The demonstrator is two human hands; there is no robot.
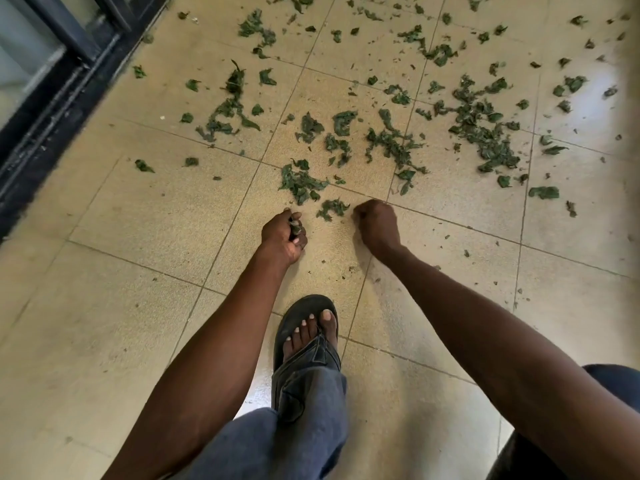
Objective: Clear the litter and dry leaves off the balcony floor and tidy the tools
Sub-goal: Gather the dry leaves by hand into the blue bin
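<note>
Dry green leaves (388, 140) lie scattered over the beige tiled balcony floor (145, 216), thickest at the middle and upper right. My left hand (282, 235) is low over the tiles, fingers curled round a small bunch of leaves that shows between them. My right hand (375, 221) is a closed fist just right of a little leaf clump (331, 207); what it holds, if anything, is hidden. A larger clump (301, 181) lies just beyond my left hand.
A dark metal door frame (52, 109) runs along the upper left edge. My foot in a black sandal (306, 327) and a jeans leg (304, 410) stand on the tiles below my hands. No tools are in view.
</note>
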